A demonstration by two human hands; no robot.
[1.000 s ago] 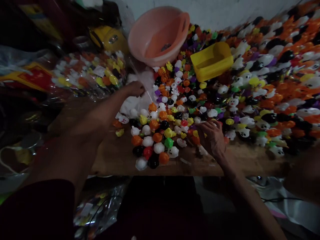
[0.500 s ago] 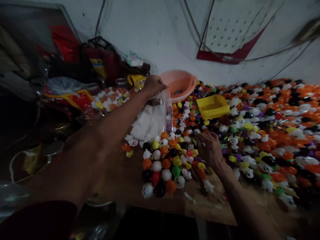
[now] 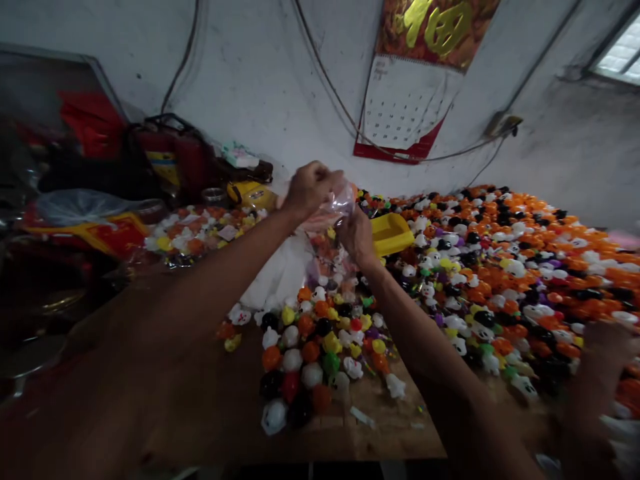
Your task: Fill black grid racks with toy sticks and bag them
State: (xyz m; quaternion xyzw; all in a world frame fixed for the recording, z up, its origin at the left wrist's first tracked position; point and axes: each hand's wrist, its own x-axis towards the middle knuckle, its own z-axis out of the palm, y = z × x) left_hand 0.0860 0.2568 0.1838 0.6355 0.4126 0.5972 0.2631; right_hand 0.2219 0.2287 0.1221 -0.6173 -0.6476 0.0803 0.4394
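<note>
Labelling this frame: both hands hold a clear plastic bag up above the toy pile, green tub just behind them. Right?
Not quite. The head view shows both hands, left hand and right hand, on the clear plastic bag above the toy pile, but the tub behind them is yellow, not green.

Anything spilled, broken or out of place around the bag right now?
Nothing looks damaged. Both hands, left hand and right hand, hold a clear plastic bag up over the table. The small toy figures lie in a loose heap across it, and a yellow tray sits tilted on the heap.
</note>
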